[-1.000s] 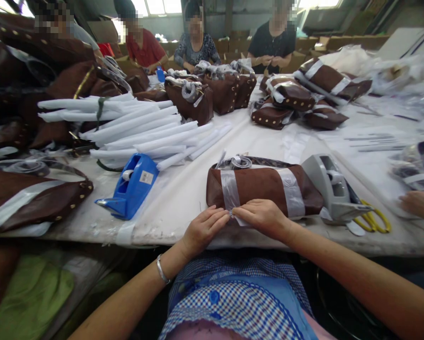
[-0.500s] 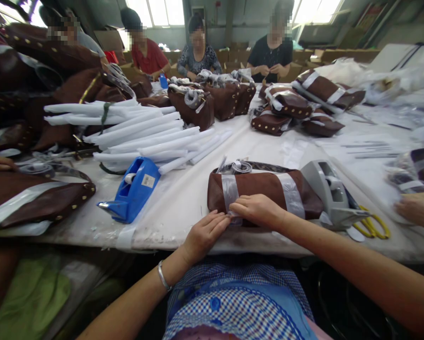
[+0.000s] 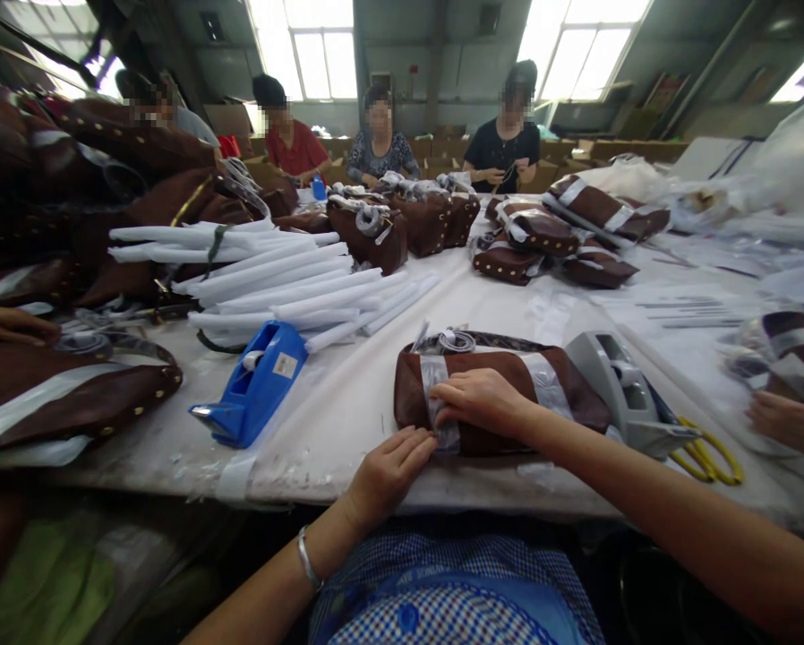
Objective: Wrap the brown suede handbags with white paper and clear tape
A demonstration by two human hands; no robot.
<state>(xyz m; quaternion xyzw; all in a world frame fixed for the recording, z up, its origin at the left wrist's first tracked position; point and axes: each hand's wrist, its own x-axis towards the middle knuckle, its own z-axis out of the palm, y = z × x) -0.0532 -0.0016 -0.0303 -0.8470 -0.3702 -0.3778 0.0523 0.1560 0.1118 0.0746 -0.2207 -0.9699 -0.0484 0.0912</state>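
A brown bag (image 3: 502, 390) wrapped with two clear plastic bands lies on the white table (image 3: 348, 385) in front of me. My right hand (image 3: 479, 399) rests on top of the bag's left band (image 3: 435, 394), fingers curled and pressing it down. My left hand (image 3: 389, 470) sits at the bag's lower left edge, fingers together and laid flat against the bottom end of the same band. A coiled strap (image 3: 457, 340) lies on the bag's far edge.
A blue tape dispenser (image 3: 254, 385) stands to the left, a grey one (image 3: 620, 394) to the right with yellow scissors (image 3: 707, 452) beside it. White rolled sheets (image 3: 281, 282) and more brown bags (image 3: 536, 237) fill the table. Several people work at the far end; other hands show at both sides.
My right hand has slid up the left band onto the top of the bag. My left hand stayed at the band's lower end. The camera has tilted upward.
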